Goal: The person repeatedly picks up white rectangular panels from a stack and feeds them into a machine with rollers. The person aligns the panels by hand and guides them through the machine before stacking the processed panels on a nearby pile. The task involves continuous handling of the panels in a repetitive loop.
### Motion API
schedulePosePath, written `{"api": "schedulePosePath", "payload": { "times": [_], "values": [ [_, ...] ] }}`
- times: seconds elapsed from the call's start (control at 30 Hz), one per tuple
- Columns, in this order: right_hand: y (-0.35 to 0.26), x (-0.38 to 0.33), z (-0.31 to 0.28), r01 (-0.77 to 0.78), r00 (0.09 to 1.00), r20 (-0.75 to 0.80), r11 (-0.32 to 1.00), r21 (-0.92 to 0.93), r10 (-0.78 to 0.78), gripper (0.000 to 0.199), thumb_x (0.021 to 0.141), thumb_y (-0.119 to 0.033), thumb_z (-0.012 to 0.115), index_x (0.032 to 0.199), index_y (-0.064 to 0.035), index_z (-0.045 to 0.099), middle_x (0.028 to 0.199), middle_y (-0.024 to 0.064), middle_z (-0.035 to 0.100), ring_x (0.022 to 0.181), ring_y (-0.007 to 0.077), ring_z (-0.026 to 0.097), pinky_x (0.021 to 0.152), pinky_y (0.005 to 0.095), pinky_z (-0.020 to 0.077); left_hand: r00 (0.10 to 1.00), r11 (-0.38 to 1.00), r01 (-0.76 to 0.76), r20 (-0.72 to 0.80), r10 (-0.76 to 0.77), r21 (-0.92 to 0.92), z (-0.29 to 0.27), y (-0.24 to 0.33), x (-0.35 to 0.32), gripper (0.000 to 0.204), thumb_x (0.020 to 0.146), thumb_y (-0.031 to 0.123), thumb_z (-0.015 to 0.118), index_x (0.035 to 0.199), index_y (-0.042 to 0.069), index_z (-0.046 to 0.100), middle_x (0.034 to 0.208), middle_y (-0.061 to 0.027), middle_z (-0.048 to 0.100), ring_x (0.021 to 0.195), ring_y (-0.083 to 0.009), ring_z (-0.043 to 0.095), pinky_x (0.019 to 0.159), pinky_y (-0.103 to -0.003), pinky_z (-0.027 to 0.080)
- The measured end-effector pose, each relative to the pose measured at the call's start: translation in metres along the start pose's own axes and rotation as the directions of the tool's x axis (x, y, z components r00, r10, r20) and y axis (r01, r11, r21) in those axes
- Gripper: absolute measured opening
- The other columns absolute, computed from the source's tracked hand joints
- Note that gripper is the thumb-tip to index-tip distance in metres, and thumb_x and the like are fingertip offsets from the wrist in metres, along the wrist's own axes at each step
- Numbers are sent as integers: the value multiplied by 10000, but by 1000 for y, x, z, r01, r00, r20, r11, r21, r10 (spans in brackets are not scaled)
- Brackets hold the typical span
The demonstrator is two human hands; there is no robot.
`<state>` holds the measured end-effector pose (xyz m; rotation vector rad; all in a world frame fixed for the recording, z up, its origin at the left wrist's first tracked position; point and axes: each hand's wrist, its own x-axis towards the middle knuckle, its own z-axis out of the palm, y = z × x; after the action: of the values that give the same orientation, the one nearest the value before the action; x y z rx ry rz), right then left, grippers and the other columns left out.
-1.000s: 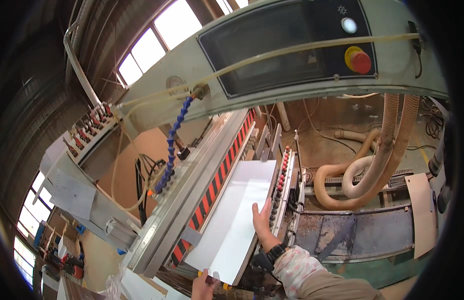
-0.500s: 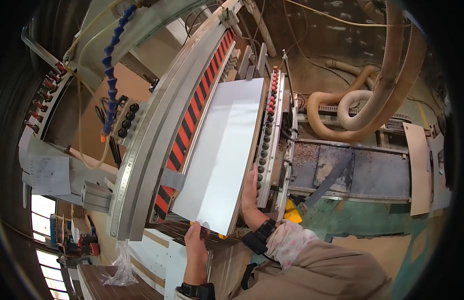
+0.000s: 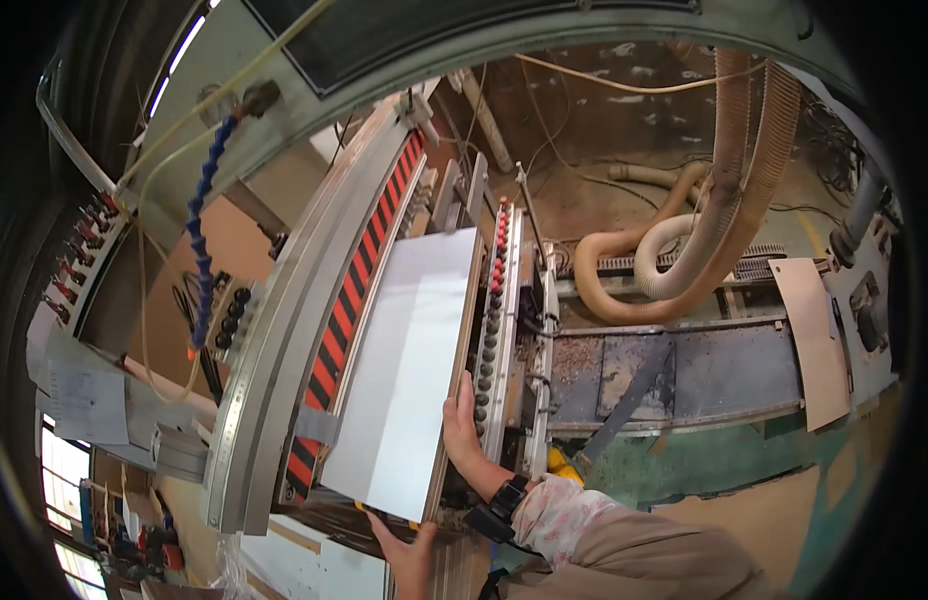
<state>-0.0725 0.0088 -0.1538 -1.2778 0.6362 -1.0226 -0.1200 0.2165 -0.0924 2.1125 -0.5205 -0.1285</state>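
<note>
Pressing flat, open fingers [image 3: 462, 402] steady the white panel [image 3: 409, 370] beside the red-black striped guard [image 3: 356, 300].

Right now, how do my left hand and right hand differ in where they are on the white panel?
The left hand presses the near end edge of the white panel, low in the view, largely cut off. The right hand lies flat along the panel's right long edge, fingers pointing away, beside the roller strip. Both touch the panel; neither wraps around it.
</note>
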Motion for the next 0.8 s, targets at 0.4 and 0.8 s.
{"api": "schedulePosePath", "payload": {
  "times": [0.4, 0.8],
  "values": [
    [12, 122, -66, 105, 972, 214, 994, -28, -97, 516, 961, -351, 320, 1357, -21, 311, 1438, 155, 249, 1342, 276, 203, 1079, 322, 172, 845, 891, -244, -367, 389, 383, 45, 26, 14, 481, 773, 156, 632, 1155, -7, 388, 1096, -119, 471, 1024, -207, 455, 864, -340, 381],
    [-3, 138, -66, 83, 961, 268, 994, -71, -61, 658, 924, -375, 416, 1377, 35, 173, 1412, 223, 246, 1319, 300, 238, 1062, 345, 208, 996, 998, -61, -71, 60, -12, 21, 0, 14, 1173, 550, 198, 828, 1363, -85, 30, 1357, -282, 223, 1272, -351, 269, 1049, -360, 226]
  ]
}}
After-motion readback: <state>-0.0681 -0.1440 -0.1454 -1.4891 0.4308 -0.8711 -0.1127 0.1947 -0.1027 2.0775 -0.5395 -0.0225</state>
